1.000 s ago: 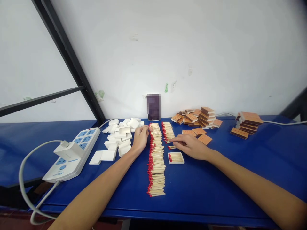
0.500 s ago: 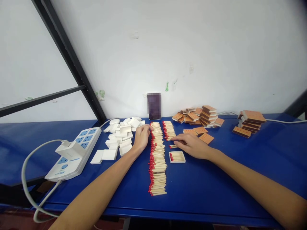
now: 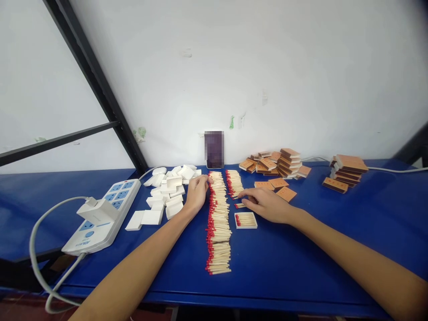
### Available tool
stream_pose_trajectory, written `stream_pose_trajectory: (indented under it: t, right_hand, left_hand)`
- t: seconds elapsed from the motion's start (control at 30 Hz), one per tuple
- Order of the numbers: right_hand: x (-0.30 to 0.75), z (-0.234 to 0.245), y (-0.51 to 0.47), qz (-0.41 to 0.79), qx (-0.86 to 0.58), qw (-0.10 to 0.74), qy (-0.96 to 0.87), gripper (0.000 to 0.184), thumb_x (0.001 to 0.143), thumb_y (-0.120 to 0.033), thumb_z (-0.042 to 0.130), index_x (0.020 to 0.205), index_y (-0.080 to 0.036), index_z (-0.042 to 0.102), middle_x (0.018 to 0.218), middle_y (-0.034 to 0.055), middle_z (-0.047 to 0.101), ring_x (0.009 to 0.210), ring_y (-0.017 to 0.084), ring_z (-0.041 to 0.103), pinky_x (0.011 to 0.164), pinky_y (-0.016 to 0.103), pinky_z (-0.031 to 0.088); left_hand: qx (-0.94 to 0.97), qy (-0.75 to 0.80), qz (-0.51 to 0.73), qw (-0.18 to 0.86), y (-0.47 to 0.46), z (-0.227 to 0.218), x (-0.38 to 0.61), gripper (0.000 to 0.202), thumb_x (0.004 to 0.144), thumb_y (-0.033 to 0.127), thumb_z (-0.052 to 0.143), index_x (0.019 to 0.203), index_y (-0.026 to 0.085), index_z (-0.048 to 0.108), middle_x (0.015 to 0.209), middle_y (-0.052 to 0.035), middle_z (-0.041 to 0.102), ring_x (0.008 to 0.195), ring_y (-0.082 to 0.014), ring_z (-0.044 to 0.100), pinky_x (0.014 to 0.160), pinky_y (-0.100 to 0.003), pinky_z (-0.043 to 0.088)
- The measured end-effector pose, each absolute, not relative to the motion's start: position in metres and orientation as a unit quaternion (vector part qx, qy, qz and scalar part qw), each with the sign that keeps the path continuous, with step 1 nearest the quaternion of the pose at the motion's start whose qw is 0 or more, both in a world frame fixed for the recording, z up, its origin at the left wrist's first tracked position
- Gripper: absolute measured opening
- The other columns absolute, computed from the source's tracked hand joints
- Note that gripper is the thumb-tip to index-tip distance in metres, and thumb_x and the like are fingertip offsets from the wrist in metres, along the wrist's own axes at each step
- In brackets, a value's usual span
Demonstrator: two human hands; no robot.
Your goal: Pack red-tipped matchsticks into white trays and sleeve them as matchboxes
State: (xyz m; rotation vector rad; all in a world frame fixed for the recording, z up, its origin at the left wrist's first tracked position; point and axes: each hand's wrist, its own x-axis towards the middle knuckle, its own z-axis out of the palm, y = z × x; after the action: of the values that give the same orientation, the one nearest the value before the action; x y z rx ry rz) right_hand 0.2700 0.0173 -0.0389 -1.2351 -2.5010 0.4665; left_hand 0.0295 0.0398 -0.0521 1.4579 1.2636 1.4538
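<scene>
Insp.: Hands, ref. long match row (image 3: 219, 223)?

Op.: On my cam, L hand (image 3: 196, 192) at its L side, far end, fingers bent; can't tell if gripping. R hand (image 3: 268, 204) to its R, fingertips at near end of short match row (image 3: 235, 183); grip hidden, can't tell.

Insp.: Stock?

Op.: Match tray (image 3: 246, 227) just R of long row; white trays (image 3: 152, 217) L.

The right of the hands (image 3: 267, 203) hides the ends of some matches (image 3: 240, 205).
</scene>
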Motion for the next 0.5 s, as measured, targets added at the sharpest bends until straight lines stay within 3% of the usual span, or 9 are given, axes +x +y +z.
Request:
stream_pose_trajectory:
  t: [0.3, 0.5]
  right_hand:
    - [0.2714, -0.0409, 0.0188, 0.158, -0.421, 0.158, -0.879, 0.038, 0.095, -0.036, 0.041, 0.122, -0.024, 0.067, 0.1, 0.0072, 0.072, 0.085, 0.023, 0.062, 0.069, 0.03, 0.04]
    - [0.2693, -0.0383, 0.0175, 0.159, -0.432, 0.147, -0.875, 0.038, 0.095, -0.035, 0.042, 0.123, -0.025, 0.066, 0.096, 0.0063, 0.072, 0.084, 0.023, 0.062, 0.068, 0.03, 0.04]
  left_hand:
    - [0.567, 0.485, 0.564, 0.355, 0.0421, -0.0536, 0.0276, 0.03, 0.084, 0.033, 0.043, 0.065, 0.016, 0.059, 0.046, 0.0049, 0.035, 0.045, -0.0095, 0.032, 0.048, -0.025, 0.023]
    - [0.568, 0.48, 0.565, 0.357, 0.0431, -0.0563, 0.0276, 0.029, 0.084, 0.033, 0.044, 0.066, 0.016, 0.06, 0.046, 0.0049, 0.034, 0.045, -0.0094, 0.031, 0.048, -0.025, 0.023]
